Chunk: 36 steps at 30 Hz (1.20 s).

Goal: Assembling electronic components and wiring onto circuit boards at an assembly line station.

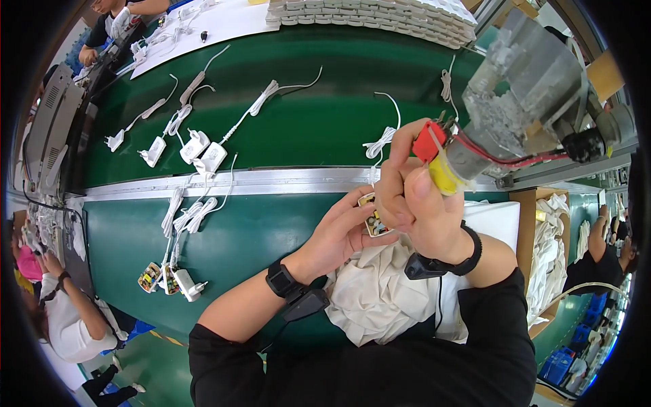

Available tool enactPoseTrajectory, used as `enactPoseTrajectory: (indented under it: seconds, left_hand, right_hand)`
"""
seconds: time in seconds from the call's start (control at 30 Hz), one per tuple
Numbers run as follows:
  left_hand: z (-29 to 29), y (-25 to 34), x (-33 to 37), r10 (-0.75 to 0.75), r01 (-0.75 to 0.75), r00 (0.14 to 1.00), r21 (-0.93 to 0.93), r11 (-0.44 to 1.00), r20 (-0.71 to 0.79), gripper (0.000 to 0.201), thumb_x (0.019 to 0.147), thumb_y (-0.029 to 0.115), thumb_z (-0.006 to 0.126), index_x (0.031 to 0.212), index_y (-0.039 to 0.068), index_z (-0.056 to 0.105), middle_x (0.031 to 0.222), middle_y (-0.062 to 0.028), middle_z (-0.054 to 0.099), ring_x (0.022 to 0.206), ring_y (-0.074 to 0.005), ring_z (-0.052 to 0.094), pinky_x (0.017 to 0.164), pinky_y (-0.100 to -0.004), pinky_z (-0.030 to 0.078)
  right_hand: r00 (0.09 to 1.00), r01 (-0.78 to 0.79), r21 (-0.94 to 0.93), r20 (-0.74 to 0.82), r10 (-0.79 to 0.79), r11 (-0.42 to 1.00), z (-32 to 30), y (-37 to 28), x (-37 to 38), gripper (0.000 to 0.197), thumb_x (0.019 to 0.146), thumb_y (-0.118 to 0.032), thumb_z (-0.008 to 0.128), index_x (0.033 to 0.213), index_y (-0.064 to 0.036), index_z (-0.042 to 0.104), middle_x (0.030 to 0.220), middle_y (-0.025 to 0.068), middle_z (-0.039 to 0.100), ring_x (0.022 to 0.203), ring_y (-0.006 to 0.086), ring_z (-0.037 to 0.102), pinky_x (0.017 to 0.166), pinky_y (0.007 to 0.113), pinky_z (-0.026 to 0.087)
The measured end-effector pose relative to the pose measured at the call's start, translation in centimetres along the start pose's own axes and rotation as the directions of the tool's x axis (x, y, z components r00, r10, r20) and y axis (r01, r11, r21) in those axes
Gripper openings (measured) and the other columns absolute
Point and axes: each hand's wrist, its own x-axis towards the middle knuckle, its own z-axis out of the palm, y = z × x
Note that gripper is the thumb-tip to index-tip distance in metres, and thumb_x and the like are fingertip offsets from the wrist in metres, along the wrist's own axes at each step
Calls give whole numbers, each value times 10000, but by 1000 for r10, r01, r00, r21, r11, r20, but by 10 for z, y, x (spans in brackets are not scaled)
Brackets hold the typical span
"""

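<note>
My left hand (342,230) is closed around a small open white adapter case (374,224), with circuit parts showing inside it. A white cord (385,139) runs away from near that case across the metal rail. Raised above it, my right hand (420,203) has its fingers curled at the red-and-yellow end (442,169) of a grey hanging tool. That tool (505,88) is crusted with pale residue and has red and dark wires along it; its working tip is hidden. Under my hands is a heap of cream cloth (383,295).
Several white plug adapters (210,159) with bundled cords lie on the green belt beyond the metal rail (271,180). Nearer left are open adapters (150,278) with exposed boards. White trays (373,17) are stacked at the back. A cardboard box (542,254) stands right; other people work around.
</note>
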Motion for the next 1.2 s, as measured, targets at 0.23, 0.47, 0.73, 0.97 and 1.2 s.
enactPoseTrajectory:
  seconds: [0.23, 0.47, 0.73, 0.97, 1.2]
  left_hand:
    - [0, 10, 11, 37, -21, 994, 153, 988, -103, 346, 954, 115, 408, 1295, 71, 368, 1212, -96, 490, 1025, -173, 570, 842, -322, 505]
    - [-23, 66, 99, 510, -351, 734, 893, -281, 449, 475, 800, 123, 615, 1216, 35, 402, 1147, -162, 472, 904, -272, 586, 736, -305, 515]
    - [-3, 94, 56, 566, 107, 724, 746, -658, 395, 398, 727, 213, 703, 1002, 0, 508, 1041, -155, 511, 892, -298, 585, 650, -366, 530]
    - [-21, 156, -58, 617, 586, 785, 374, -719, -45, 365, 712, 246, 726, 944, 35, 541, 888, -112, 605, 834, -271, 606, 633, -348, 515]
    - [-21, 165, -51, 578, 525, 765, 794, -307, -282, 337, 839, 270, 615, 1046, 16, 538, 926, -112, 658, 769, -216, 642, 588, -307, 496]
  right_hand:
    - [999, -50, 46, -1, 50, 998, 4, -15, 5, 519, 909, -464, 503, 1135, -27, 339, 527, -17, 350, 427, 37, 289, 399, 204, 224]
    - [993, -115, 79, 14, 115, 990, 14, -29, 4, 496, 921, -450, 487, 1133, -26, 343, 538, -22, 338, 427, 42, 296, 398, 202, 227]
    - [996, -93, 82, -5, 94, 992, 12, -37, 4, 449, 928, -393, 496, 1117, -12, 352, 559, -23, 347, 440, 36, 293, 400, 196, 237]
    - [996, -92, 70, 6, 92, 993, 29, -38, 10, 424, 928, -351, 498, 1095, 13, 359, 564, -31, 350, 451, 27, 284, 403, 190, 239]
    - [993, -114, 95, -14, 116, 989, 34, -41, 15, 414, 927, -366, 499, 1089, -5, 377, 557, -37, 337, 442, 26, 281, 398, 192, 235]
